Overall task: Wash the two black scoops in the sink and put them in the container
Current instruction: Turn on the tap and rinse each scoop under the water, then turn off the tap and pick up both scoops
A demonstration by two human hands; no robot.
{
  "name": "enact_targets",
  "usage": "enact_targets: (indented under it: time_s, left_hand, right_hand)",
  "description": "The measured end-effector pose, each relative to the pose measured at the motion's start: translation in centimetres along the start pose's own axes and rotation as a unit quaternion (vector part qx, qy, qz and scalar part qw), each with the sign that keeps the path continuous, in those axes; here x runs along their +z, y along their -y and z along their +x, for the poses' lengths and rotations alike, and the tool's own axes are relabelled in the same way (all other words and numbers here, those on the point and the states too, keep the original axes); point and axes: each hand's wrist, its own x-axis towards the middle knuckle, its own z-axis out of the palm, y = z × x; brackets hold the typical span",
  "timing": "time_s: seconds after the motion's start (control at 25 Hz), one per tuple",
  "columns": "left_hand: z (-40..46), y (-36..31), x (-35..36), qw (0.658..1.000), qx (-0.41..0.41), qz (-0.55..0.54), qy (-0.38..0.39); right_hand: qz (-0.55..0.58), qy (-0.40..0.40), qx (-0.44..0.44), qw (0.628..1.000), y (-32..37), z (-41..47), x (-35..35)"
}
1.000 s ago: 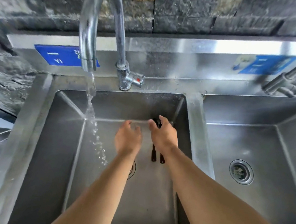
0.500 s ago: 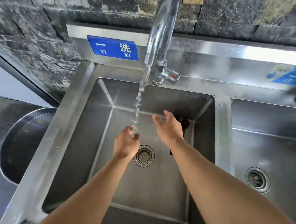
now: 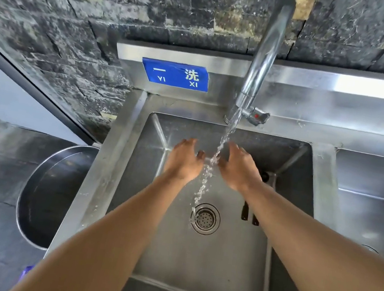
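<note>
Two black scoops (image 3: 248, 213) lie side by side on the floor of the left sink basin (image 3: 193, 265), toward its right wall. My right forearm hides most of them; only the handle ends and a bit of one head show. My left hand (image 3: 183, 160) and my right hand (image 3: 238, 168) hover over the basin on either side of the running water stream (image 3: 210, 165), both with fingers spread and holding nothing. A round steel container (image 3: 51, 196) sits to the left of the sink.
The tap (image 3: 260, 63) stands behind the basin and runs onto the drain strainer (image 3: 205, 219). A second basin (image 3: 374, 205) lies to the right. A blue label (image 3: 175, 74) is stuck on the steel backsplash under a dark stone wall.
The view swung left and the container came into sight. My right hand left the scoops in the basin, and both hands rose to flank the water stream.
</note>
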Motion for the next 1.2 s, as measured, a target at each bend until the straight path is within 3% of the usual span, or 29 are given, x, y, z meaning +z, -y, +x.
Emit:
enact_targets:
  time_s: [0.24,0.48,0.68,0.8,0.96,1.08,1.2]
  left_hand:
    - [4.5,-0.9,-0.1,0.99,0.085,0.107,0.021]
    - [7.2,-2.6,-0.6,0.985,0.132,0.109,0.016]
    - [10.1,-3.1,-1.2,0.985,0.132,0.061,0.096]
    - [11.7,-2.2,-0.5,0.967,0.154,0.18,0.091]
    - [13.4,-0.6,2.1,0.914,0.179,0.343,0.127]
    - [14.2,0.7,3.0,0.894,0.203,0.381,0.119]
    - [14.4,0.9,3.1,0.898,0.204,0.374,0.109]
  right_hand:
    - [-0.18,-0.03,-0.072,0.981,-2.1,2.1,-2.4]
    - [-0.234,-0.038,-0.055,0.97,-5.1,3.5,-5.2]
    - [-0.117,-0.109,-0.014,0.987,-5.4,4.2,-8.1]
    - [-0.046,-0.104,-0.026,0.993,-4.4,4.8,-8.0]
    - [0.065,-0.119,-0.007,0.991,-3.1,5.3,-6.5]
    - [0.091,-0.145,0.004,0.985,-2.8,5.3,-6.0]
    - [0.079,-0.164,0.016,0.983,-2.3,5.6,-5.8]
